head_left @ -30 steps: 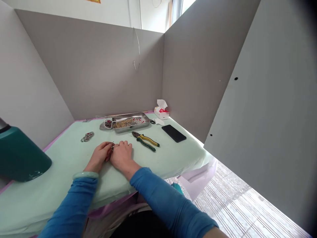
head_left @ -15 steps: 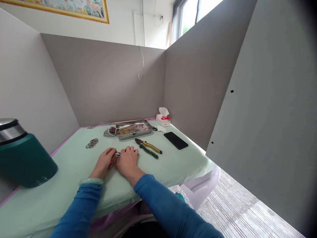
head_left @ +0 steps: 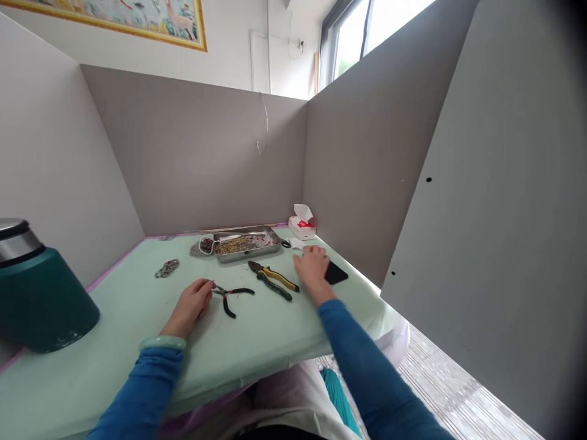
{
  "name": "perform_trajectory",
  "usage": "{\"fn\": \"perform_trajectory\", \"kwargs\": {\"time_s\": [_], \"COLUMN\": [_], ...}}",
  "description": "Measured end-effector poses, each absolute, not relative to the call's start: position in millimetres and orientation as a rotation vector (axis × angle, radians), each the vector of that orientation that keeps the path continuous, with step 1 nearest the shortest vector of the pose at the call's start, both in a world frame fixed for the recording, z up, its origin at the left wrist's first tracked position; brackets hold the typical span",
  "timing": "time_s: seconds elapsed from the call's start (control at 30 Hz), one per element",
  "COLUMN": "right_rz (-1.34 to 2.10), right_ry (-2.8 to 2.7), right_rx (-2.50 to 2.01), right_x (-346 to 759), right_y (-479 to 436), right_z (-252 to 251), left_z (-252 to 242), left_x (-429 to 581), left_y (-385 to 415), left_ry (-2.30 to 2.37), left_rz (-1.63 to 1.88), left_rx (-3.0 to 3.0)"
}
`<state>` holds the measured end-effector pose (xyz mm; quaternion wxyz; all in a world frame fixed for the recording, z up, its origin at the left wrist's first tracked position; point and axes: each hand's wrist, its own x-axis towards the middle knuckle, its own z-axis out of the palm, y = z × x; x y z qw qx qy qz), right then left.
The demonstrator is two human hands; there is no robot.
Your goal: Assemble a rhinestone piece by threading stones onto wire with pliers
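My left hand (head_left: pixel 192 304) rests on the pale green table (head_left: pixel 137 360), fingers curled by the nose of small black-handled pliers (head_left: pixel 232 297); whether it pinches something tiny is hard to make out. My right hand (head_left: pixel 312 270) reaches to the right and lies over the near end of a black phone (head_left: pixel 337 274), fingers bent down onto it. Yellow-and-green pliers (head_left: pixel 274 280) lie between the two hands.
A steel tray (head_left: pixel 245 243) of small beads stands at the back, a small dish (head_left: pixel 206 245) on its left. A beaded piece (head_left: pixel 167 268) lies far left, a tissue pack (head_left: pixel 301 227) in the corner, a teal flask (head_left: pixel 39 293) at left. Grey partitions wall the table.
My right hand left the small pliers beside the left hand and moved right to the phone. The small pliers now lie open on the table. The camera tilted up slightly.
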<state>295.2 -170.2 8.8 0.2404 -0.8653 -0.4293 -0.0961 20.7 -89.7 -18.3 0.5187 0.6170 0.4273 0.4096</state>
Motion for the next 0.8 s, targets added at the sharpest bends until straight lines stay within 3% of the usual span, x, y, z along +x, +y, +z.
{"fn": "perform_trajectory", "kwargs": {"time_s": [0.3,0.8], "right_rz": [0.078,0.108], "right_ry": [-1.020,-1.116], "right_rx": [-2.671,-2.647], "right_x": [386.7,398.6], "right_y": [-169.0,-163.5], "right_z": [-19.3,-20.4], "left_z": [-19.5,-24.0], "left_x": [20.1,19.8], "left_y": [-89.5,-85.3], "left_ry": [1.010,1.027], "left_rz": [0.983,0.991], "left_rx": [1.483,1.506]}}
